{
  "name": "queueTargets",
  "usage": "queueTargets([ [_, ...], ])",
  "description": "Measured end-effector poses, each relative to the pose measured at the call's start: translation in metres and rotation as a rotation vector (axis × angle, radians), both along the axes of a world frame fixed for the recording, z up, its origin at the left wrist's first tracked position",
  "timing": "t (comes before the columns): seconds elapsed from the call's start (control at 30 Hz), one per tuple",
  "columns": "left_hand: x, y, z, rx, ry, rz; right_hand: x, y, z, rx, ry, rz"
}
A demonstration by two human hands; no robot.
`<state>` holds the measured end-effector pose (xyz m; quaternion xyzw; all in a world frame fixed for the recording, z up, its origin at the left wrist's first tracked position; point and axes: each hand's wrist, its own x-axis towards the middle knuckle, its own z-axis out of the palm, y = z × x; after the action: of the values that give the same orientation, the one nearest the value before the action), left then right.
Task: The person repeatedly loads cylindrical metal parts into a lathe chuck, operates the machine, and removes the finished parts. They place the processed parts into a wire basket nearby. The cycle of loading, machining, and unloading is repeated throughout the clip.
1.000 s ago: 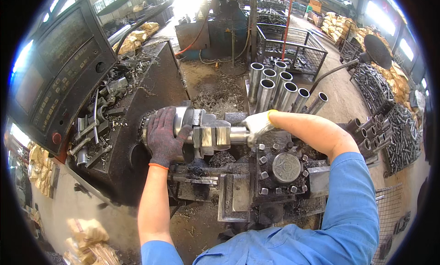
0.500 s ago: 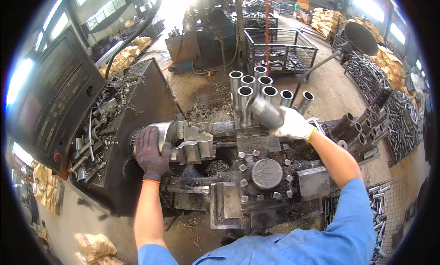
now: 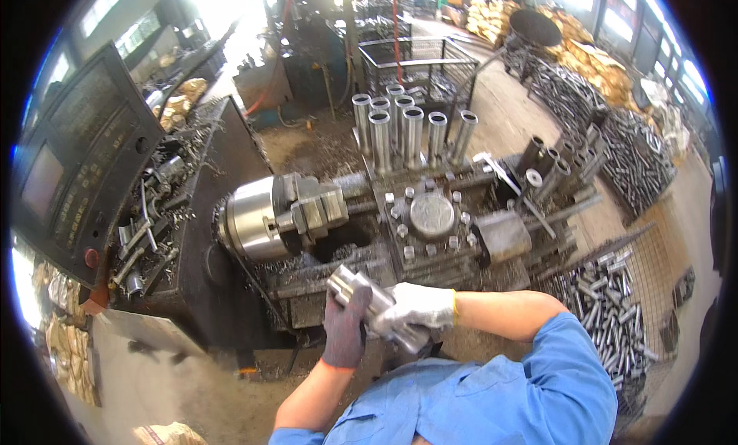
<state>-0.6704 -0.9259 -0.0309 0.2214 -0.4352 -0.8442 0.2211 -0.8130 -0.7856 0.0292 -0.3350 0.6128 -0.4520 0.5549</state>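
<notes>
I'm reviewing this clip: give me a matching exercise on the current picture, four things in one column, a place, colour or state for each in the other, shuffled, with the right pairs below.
Things:
1. Left hand
2. Right hand
3. Shiny metal part
4. Upright tubes

Places, colours or states:
A. gloved in white
B. standing in a cluster beyond the round-capped tool post
C. gloved in a dark colour
D. held in both hands, close to the person's body

Right pairs:
1-C
2-A
3-D
4-B
</notes>
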Motion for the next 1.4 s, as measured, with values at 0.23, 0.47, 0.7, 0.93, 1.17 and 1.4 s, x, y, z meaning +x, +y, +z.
queueTargets([
  [0.23, -0.004, -0.001, -0.083, 0.089, -0.270, -0.086, 0.044, 0.035, -0.136, 0.375, -0.044, -0.106],
  [0.47, 0.044, -0.011, -0.102, 0.605, -0.133, -0.073, 0.052, 0.074, -0.137, 0.161, 0.055, -0.237],
  [0.7, 0.040, -0.026, -0.094, 0.667, -0.060, -0.169, -0.004, 0.094, -0.080, -0.267, 0.134, -0.556],
  [0.93, 0.027, -0.032, -0.076, 0.641, 0.001, -0.127, -0.022, 0.113, -0.054, 0.305, 0.835, -0.262],
  [1.17, 0.015, -0.012, -0.047, 0.271, 0.000, 0.005, -0.180, 0.041, 0.036, -0.337, 1.395, -0.515],
  [1.4, 0.020, -0.014, -0.019, 0.210, 0.115, -0.090, -0.304, -0.094, 0.046, 0.170, 1.441, -0.461],
])
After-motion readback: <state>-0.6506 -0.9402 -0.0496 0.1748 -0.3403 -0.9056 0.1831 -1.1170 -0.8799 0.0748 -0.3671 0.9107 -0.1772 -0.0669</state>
